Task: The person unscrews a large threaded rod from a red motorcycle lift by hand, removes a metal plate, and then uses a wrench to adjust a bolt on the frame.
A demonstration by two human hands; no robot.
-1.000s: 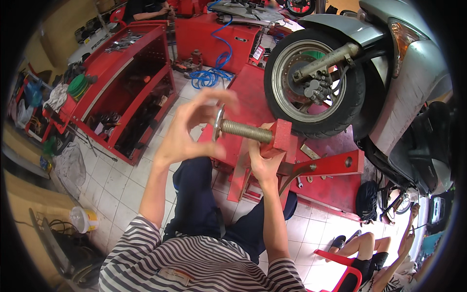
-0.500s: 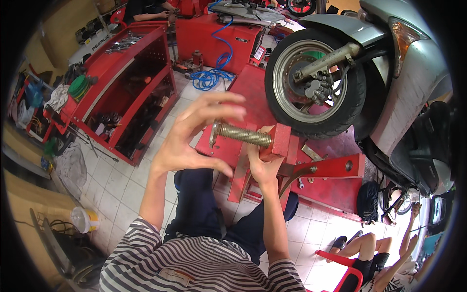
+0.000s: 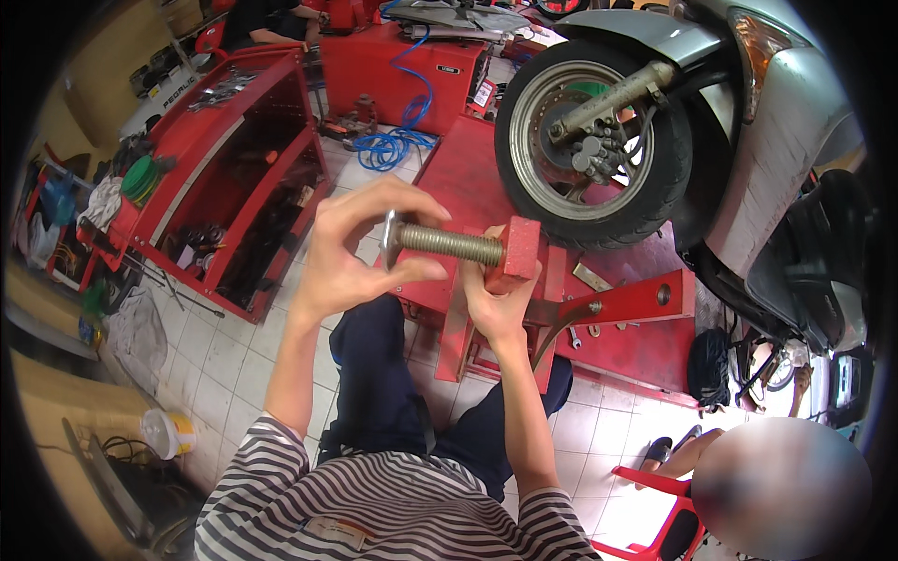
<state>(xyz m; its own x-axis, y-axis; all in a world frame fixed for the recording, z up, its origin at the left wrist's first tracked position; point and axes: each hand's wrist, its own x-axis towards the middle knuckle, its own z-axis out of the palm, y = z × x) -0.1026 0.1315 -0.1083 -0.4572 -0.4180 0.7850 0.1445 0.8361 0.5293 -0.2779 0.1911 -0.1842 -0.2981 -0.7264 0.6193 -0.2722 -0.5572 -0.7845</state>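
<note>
In front of me a thick threaded screw (image 3: 454,245) lies about level, its right end meeting a red metal block (image 3: 522,251). A shiny metal head (image 3: 389,240) caps its left end. My left hand (image 3: 346,248) is open around that head, fingers curved above and thumb below, with gaps to the thread; whether the palm touches the head is hidden. Wrapped about the red block from below and behind, my right hand (image 3: 494,307) grips it, with some fingers hidden. Beneath are red steel frame legs and a red arm with holes (image 3: 631,304).
A motorcycle front wheel (image 3: 589,140) stands on the red lift platform (image 3: 458,178) beyond my hands. A red tool cart (image 3: 220,178) is at left, with a coiled blue hose (image 3: 393,150) farther back. At lower right is a red chair (image 3: 655,481) with a seated person.
My left hand has closed in around the screw's head, its fingers and thumb nearer together. The head now appears turned to a different angle. My right hand stays at the block.
</note>
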